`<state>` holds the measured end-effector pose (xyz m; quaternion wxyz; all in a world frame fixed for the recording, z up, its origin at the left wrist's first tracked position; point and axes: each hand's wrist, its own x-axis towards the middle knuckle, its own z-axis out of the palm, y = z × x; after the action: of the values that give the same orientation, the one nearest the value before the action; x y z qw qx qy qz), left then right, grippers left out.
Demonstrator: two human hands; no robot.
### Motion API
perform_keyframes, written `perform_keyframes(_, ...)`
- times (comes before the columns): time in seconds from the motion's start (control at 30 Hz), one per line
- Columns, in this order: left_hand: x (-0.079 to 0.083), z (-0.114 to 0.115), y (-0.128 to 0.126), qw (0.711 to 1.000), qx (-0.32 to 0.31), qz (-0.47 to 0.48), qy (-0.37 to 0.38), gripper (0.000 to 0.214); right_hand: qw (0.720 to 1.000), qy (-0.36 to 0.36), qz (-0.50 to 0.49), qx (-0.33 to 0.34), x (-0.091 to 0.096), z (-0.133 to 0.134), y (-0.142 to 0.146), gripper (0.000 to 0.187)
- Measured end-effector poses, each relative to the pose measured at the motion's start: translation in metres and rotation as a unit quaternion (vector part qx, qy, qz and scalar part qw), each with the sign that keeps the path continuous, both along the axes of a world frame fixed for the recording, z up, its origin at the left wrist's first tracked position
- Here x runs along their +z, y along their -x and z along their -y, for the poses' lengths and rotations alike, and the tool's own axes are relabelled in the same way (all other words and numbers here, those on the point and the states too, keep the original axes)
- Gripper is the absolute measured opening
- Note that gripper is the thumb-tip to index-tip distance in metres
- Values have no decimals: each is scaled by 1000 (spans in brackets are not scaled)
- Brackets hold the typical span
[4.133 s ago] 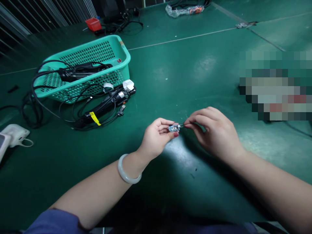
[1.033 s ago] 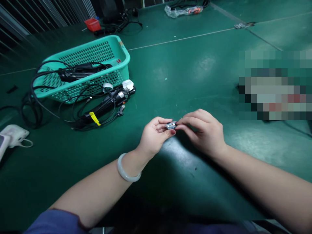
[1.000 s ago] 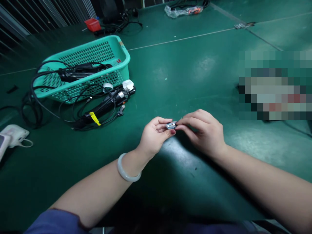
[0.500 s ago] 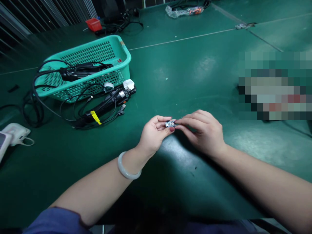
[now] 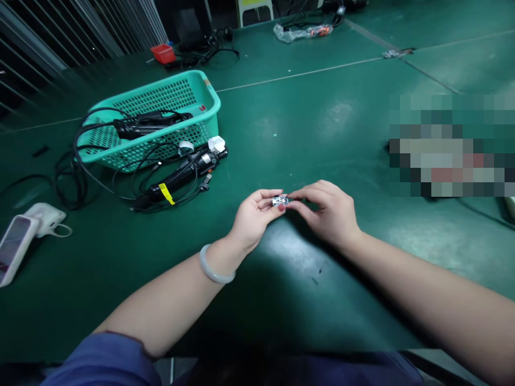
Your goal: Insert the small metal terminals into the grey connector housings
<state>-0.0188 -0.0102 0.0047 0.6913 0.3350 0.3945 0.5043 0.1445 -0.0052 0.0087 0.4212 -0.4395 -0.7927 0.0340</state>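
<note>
A small silvery rectangular part (image 5: 279,201) with dark markings is held above the table, too small to name exactly. My left hand (image 5: 251,217) pinches it between thumb and fingers, the thumb along its near side. From the right, my right hand (image 5: 332,212) has its thumb and fingertips closed at the part's right end. The fingertips partly cover the part. Left of the hands lies a black handheld tool (image 5: 177,179) with a yellow tag and coiled cables, beside a turquoise basket (image 5: 209,115).
Another black corded tool (image 5: 140,124) lies in the basket. A phone (image 5: 16,246) and a white charger-like block (image 5: 46,217) are at the left. Farther back are a red tray (image 5: 163,53) and a plastic-wrapped item (image 5: 301,32). A blurred-out area covers something at the right.
The view has shifted a little, so the basket, tool and phone appear farther right. Both hands stay on the small part, with the right hand slightly farther left.
</note>
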Motion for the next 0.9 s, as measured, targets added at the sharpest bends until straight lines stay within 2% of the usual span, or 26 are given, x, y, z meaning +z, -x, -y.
perform_keyframes(0.23, 5, 1, 0, 997, -10, 49, 51, 24, 1000, 17, -16, -4, -1, 1, 3, 11)
perform_keyframes(0.5, 9, 1, -2, 997, 9, 40, 70, 22, 999, 27, -16, -7, 0, 4, 5, 21)
perform_keyframes(0.6, 11, 3, 6, 997, 25, 29, 74, 22, 999, 45, -18, -16, -2, 3, 0, 19)
perform_keyframes(0.73, 18, 15, 43, 992, 65, -45, 94, 24, 995, 86, -35, -43, -5, -1, -11, 16)
perform_keyframes(0.83, 22, 32, 89, 979, 91, -151, 103, 30, 992, 108, -41, -58, -5, -5, -17, 15)
perform_keyframes(0.9, 24, 43, 119, 957, 120, -243, 99, 35, 990, 120, -40, -58, -5, -7, -18, 14)
